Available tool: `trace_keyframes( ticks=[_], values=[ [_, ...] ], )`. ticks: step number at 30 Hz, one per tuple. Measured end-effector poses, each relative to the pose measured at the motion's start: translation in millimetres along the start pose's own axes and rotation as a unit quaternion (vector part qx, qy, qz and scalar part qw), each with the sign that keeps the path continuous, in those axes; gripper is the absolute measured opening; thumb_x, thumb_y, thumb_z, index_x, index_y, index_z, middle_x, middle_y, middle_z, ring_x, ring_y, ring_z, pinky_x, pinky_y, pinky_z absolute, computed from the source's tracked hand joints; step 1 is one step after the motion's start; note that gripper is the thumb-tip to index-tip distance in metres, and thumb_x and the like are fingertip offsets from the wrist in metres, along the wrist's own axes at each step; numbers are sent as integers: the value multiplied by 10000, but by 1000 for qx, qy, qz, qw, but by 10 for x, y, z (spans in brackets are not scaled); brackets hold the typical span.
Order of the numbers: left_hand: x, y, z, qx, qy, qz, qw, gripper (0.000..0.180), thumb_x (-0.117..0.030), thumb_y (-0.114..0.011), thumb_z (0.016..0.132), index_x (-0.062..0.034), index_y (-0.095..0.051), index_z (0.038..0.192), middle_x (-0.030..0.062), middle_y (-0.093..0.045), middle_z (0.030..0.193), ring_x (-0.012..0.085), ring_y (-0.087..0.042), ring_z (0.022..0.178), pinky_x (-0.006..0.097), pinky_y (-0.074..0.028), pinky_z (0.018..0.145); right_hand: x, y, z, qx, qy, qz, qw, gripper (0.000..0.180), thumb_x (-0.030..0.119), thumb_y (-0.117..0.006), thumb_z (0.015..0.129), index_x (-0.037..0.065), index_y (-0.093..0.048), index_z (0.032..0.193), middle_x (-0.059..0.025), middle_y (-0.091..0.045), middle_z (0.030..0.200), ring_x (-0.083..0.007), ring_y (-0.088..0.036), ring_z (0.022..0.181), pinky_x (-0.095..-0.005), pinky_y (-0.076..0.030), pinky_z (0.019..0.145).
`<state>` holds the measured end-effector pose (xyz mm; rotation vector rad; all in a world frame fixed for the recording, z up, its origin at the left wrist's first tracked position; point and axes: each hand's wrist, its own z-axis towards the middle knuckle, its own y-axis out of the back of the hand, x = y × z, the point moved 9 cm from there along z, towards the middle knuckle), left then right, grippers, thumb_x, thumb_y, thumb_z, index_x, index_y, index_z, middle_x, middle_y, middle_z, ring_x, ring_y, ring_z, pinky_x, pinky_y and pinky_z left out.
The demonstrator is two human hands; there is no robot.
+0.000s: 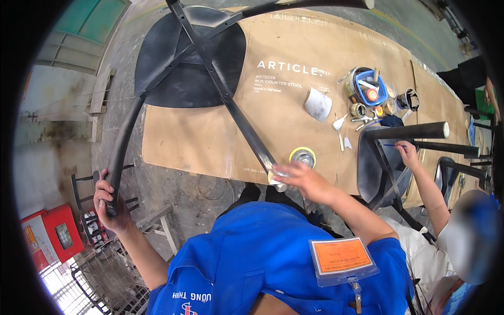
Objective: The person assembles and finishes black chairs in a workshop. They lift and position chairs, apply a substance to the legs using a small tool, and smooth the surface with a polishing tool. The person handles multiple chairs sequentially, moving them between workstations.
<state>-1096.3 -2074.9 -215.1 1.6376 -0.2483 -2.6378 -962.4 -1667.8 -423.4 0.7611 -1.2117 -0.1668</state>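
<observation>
A black stool lies upside down, its round seat (pixel 220 73) on the cardboard and its crossed legs upward. My left hand (pixel 108 202) is closed around the end of the left stool leg (pixel 127 128). At the tip of the other near leg (pixel 247 126) is my right hand (pixel 300 181), slightly blurred. Its fingers bend over a pale piece against the leg end, too hidden to name. The black finish there is worn to a lighter colour. Close beside this hand sits a round power tool with a yellow-green rim (pixel 303 156), perhaps a sander.
Brown cardboard (pixel 205 139) covers the table. On it are a curved grey-white sheet (pixel 317 104), a blue tub (pixel 371 86) of supplies, small cans and a spray gun (pixel 366 121). At right, a co-worker's hand (pixel 407 153) holds a thin blue tool at another black stool (pixel 369 163).
</observation>
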Motion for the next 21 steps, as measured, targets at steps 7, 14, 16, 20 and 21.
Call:
trace_keyframes(
  ticks=[7,14,16,20,21],
  values=[
    [111,215,-19,-61,14,-15,998,235,-277,-443,791,-71,-488,686,107,-464,782,282,-442,998,510,-185,1072,-173,-199,288,69,-38,75,994,786,-165,-439,642,170,-434,1354,-80,-378,1434,-302,-442,1250,-367,-420,990],
    [84,232,45,-76,5,-27,997,251,-277,-451,785,-63,-485,658,108,-468,754,251,-459,911,491,-219,1066,119,-160,-8,82,-66,49,993,690,-125,-451,705,151,-458,1337,-96,-410,1410,-320,-468,1219,-378,-407,999],
    [25,138,12,-79,0,-10,997,252,-280,-473,766,-60,-488,644,105,-470,730,241,-466,884,493,-229,1059,-193,-192,138,40,-77,-1,996,689,-134,-429,706,149,-457,1333,-110,-413,1404,-326,-462,1221,-379,-416,983],
    [-217,-175,19,-20,-40,17,999,263,-283,-499,768,-46,-509,655,95,-494,717,247,-485,871,491,-262,1023,-1184,266,265,-139,-234,-109,956,715,-119,-433,726,213,-423,1359,-143,-303,1455,-364,-543,1096,-403,-480,899],
    [-268,-236,-1,-16,-43,52,998,278,-298,-510,775,-48,-506,653,91,-499,710,247,-493,881,492,-274,1014,-1295,331,213,-177,-249,-129,943,715,-119,-433,726,213,-423,1359,-143,-303,1455,-364,-543,1096,-403,-480,899]
  ],
)
